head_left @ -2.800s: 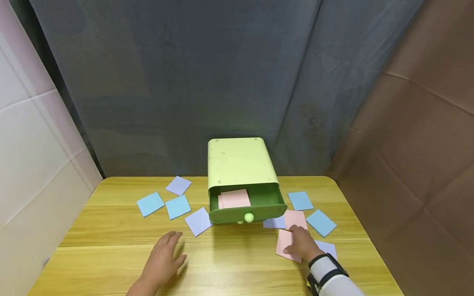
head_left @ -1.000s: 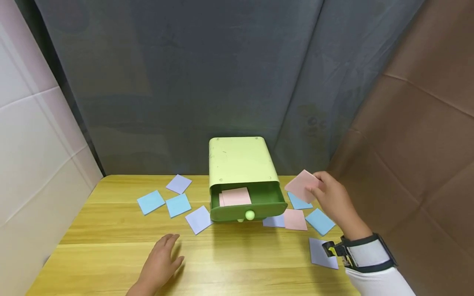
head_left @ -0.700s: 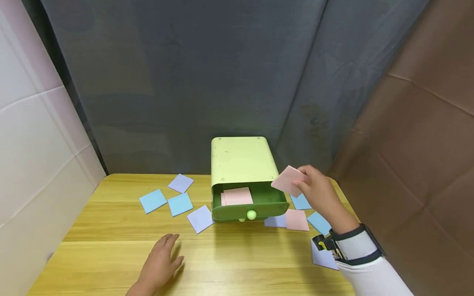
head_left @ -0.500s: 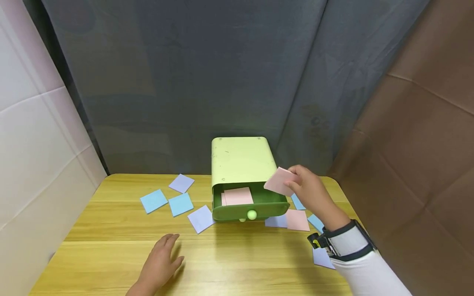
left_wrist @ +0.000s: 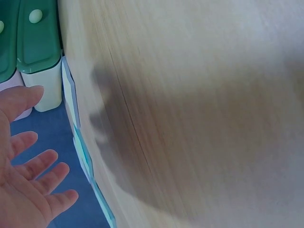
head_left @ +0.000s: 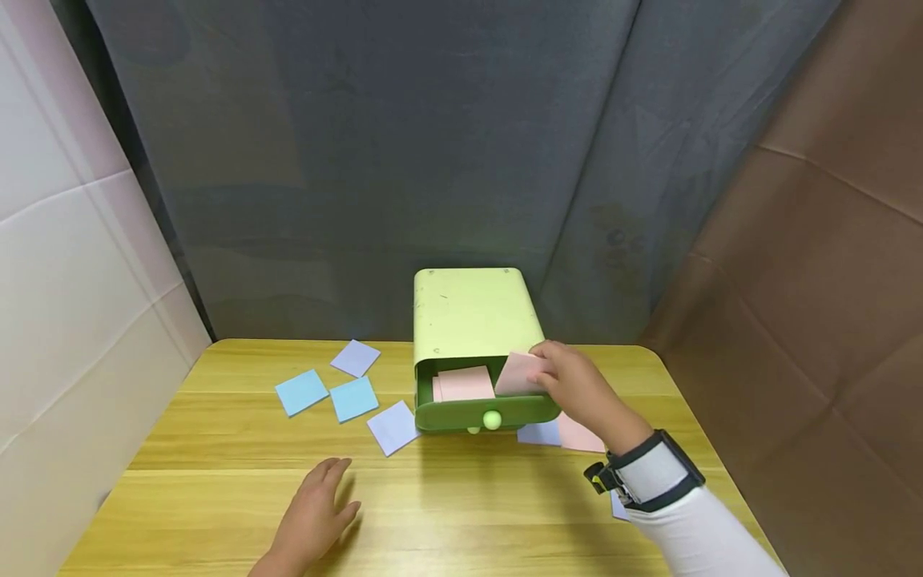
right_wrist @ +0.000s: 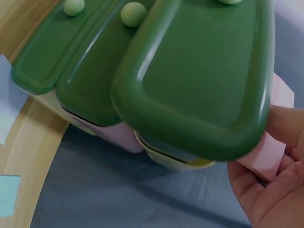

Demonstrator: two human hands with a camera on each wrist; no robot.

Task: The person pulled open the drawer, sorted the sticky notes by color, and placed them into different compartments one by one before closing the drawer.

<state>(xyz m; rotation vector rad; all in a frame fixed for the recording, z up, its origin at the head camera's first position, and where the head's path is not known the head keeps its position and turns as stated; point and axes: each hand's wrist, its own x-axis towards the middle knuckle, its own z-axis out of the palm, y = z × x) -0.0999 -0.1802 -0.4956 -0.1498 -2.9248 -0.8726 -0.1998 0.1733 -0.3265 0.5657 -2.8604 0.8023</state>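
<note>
A light green drawer box (head_left: 472, 316) stands at the back middle of the wooden table (head_left: 461, 505). Its top dark green drawer (head_left: 483, 410) is pulled out, with pink notes (head_left: 465, 383) lying inside. My right hand (head_left: 546, 373) pinches a pink note (head_left: 517, 373) just over the right side of the open drawer. In the right wrist view the same pink note (right_wrist: 264, 160) sits between thumb and fingers beside the drawer front (right_wrist: 199, 71). My left hand (head_left: 333, 486) lies flat on the table in front, fingers straight (left_wrist: 28, 142), holding nothing.
Blue notes (head_left: 300, 391) (head_left: 354, 398) and lilac notes (head_left: 355, 357) (head_left: 392, 427) lie left of the box. A lilac note (head_left: 537, 433) and a pink note (head_left: 577, 437) lie to its right, partly behind my arm. A grey curtain hangs close behind.
My right hand lifted a pink note off the table's right side and carried it up and left to the open drawer. The left hand stayed put.
</note>
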